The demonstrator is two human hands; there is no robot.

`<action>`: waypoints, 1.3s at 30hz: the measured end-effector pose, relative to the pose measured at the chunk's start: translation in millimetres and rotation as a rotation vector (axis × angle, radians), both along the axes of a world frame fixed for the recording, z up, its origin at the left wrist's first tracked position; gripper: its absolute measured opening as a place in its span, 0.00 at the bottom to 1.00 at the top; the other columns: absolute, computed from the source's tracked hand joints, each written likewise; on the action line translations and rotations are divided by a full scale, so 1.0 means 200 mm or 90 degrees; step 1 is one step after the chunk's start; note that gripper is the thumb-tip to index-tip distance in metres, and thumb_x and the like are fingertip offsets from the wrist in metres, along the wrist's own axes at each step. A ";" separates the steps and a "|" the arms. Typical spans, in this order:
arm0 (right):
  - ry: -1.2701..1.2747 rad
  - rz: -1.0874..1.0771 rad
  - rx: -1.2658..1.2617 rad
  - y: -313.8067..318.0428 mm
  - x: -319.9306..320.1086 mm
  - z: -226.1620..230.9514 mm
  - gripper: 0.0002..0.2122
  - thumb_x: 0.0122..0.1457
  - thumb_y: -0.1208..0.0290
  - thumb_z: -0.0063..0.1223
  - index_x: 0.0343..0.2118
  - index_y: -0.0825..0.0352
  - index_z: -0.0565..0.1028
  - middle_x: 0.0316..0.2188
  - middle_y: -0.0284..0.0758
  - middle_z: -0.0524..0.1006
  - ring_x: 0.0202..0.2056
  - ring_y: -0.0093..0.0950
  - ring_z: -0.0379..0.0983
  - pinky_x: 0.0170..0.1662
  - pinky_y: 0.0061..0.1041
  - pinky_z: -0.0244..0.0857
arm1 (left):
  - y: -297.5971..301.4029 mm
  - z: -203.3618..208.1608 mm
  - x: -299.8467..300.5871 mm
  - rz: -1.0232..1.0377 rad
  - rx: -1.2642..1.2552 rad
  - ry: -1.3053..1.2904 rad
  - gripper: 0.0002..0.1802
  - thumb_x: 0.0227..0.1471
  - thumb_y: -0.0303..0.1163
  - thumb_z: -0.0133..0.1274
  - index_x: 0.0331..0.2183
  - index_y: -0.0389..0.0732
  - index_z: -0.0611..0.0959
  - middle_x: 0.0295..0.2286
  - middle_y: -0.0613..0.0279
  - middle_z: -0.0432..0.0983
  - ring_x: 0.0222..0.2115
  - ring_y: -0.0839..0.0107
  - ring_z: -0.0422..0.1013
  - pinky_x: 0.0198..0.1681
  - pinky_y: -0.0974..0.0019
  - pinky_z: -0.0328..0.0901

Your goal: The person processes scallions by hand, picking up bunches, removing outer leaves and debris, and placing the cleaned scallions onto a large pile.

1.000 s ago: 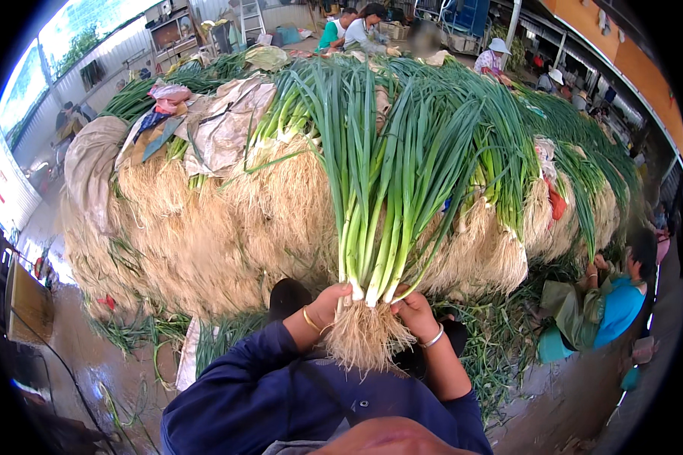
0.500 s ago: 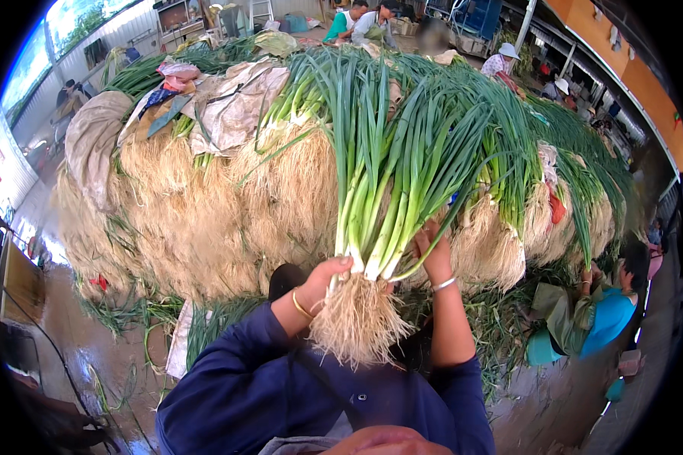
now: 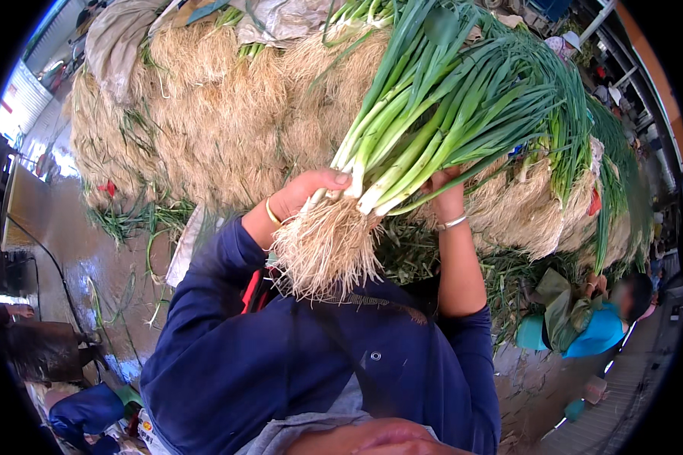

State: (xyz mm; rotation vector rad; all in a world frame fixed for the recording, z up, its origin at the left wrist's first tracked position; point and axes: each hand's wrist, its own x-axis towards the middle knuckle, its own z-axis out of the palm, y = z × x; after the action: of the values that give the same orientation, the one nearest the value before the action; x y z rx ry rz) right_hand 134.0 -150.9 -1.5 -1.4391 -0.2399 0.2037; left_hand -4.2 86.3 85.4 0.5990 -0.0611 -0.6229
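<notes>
A thick bunch of spring onions [image 3: 391,125] lies slanted between my hands, green leaves toward the upper right. Its bushy pale roots [image 3: 330,246] hang close in front of my chest. My left hand [image 3: 307,196] is wrapped round the left side at the white stalk bases, thumb on top. On the other side, my right hand [image 3: 446,196] grips the bunch from behind and the right, most of its fingers hidden by stalks. Just beyond is a big heap of spring onions [image 3: 212,114], stacked with their roots facing me.
Cloth sacks [image 3: 121,49] cover part of the heap's left end. Loose leaves [image 3: 148,216] and a cable [image 3: 57,269] lie on the wet floor at left. A person in blue [image 3: 596,330] is low down at right; another person [image 3: 87,409] is at lower left.
The view has tipped downward. The bunch has tilted, its roots swinging left toward my chest and its leaves leaning right. Both hands still hold it.
</notes>
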 end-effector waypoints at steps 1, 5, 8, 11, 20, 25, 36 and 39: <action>0.024 -0.001 0.019 -0.07 0.03 -0.10 0.13 0.56 0.76 0.48 0.45 0.67 0.65 0.20 0.31 0.72 0.20 0.21 0.69 0.21 0.19 0.62 | 0.05 -0.11 0.01 -0.016 0.017 -0.005 0.34 0.40 0.40 0.56 0.48 0.32 0.70 0.37 0.46 0.73 0.35 0.56 0.70 0.42 0.60 0.66; 0.184 0.106 0.297 -0.03 -0.18 -0.12 0.17 0.57 0.73 0.48 0.49 0.65 0.64 0.39 0.38 0.74 0.41 0.33 0.73 0.38 0.28 0.69 | 0.32 -0.23 -0.08 -0.052 0.166 0.022 0.30 0.38 0.36 0.60 0.43 0.30 0.74 0.35 0.48 0.76 0.35 0.59 0.73 0.42 0.63 0.67; 0.224 0.348 0.336 0.03 -0.43 -0.06 0.23 0.55 0.71 0.50 0.54 0.65 0.61 0.49 0.41 0.69 0.54 0.39 0.63 0.51 0.38 0.62 | 0.49 -0.28 -0.18 -0.070 0.383 -0.074 0.29 0.35 0.38 0.64 0.39 0.31 0.77 0.31 0.57 0.77 0.31 0.70 0.72 0.36 0.70 0.67; 0.216 0.296 0.387 0.15 -0.33 -0.11 0.22 0.53 0.65 0.55 0.51 0.64 0.66 0.50 0.39 0.70 0.54 0.35 0.64 0.55 0.42 0.58 | 0.63 -0.31 -0.28 -0.125 0.487 -0.199 0.29 0.35 0.36 0.65 0.41 0.33 0.77 0.31 0.61 0.77 0.30 0.76 0.70 0.34 0.73 0.65; 0.343 -0.060 0.221 0.48 -0.07 -0.17 0.20 0.56 0.59 0.50 0.48 0.65 0.69 0.47 0.38 0.72 0.48 0.37 0.67 0.51 0.41 0.60 | 1.13 -0.60 -0.81 -0.036 0.841 -0.132 0.28 0.32 0.35 0.64 0.40 0.36 0.79 0.31 0.60 0.79 0.30 0.72 0.72 0.35 0.67 0.66; 0.363 -0.040 0.093 0.76 -0.08 -0.17 0.23 0.57 0.51 0.44 0.48 0.65 0.70 0.50 0.41 0.70 0.50 0.39 0.65 0.50 0.49 0.60 | 1.37 -0.96 -1.35 -0.047 0.911 0.047 0.31 0.30 0.33 0.63 0.43 0.38 0.77 0.30 0.59 0.79 0.29 0.75 0.70 0.36 0.68 0.66; 0.375 0.127 0.066 0.80 -0.07 -0.18 0.31 0.61 0.52 0.41 0.57 0.72 0.50 0.57 0.51 0.57 0.57 0.46 0.56 0.60 0.47 0.52 | 1.43 -1.78 -1.99 -0.224 0.839 0.569 0.23 0.32 0.50 0.60 0.27 0.41 0.80 0.25 0.58 0.74 0.23 0.67 0.66 0.26 0.60 0.60; 0.370 0.227 0.042 0.52 0.01 -0.27 0.23 0.61 0.54 0.43 0.50 0.69 0.64 0.51 0.44 0.67 0.50 0.32 0.65 0.56 0.36 0.59 | 1.45 -2.03 -2.06 -0.238 0.767 0.612 0.20 0.31 0.50 0.63 0.20 0.45 0.77 0.21 0.62 0.69 0.21 0.69 0.62 0.25 0.64 0.56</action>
State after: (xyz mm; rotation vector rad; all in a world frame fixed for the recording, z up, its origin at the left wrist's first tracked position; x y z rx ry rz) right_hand 136.0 -46.6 -55.8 -1.2066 -0.0216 0.8799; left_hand -415.7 376.6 -319.8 1.3886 1.2063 -1.2543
